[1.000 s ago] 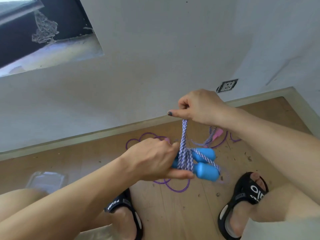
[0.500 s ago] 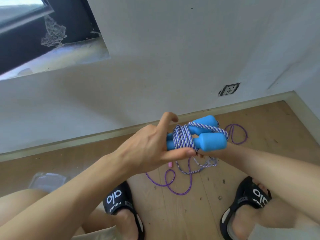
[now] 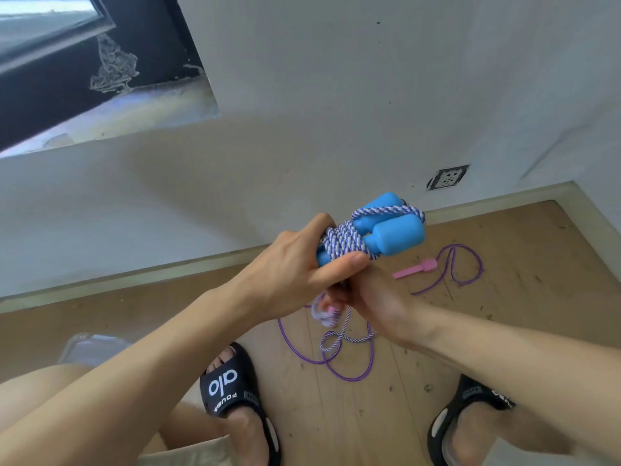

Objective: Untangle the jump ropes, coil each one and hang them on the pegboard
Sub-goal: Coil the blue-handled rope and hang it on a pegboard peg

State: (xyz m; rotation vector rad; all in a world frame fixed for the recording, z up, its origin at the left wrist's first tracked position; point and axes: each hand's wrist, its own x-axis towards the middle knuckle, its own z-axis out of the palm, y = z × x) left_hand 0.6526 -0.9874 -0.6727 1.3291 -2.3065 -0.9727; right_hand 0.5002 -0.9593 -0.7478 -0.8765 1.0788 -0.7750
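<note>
I see my left hand (image 3: pixel 285 274) clamped round the blue-handled braided rope (image 3: pixel 342 242), held above the floor. My right hand (image 3: pixel 373 294) pinches its soft, floppy tail beneath (handles are the firm hold). The purple rope (image 3: pixel 353 375) lies below.

The left hand (image 3: pixel 289 264) is clenched, thumb pressed forward; the right hand (image 3: pixel 373 297) sits just beneath it, fingers apparently curled and partly hidden.
</note>
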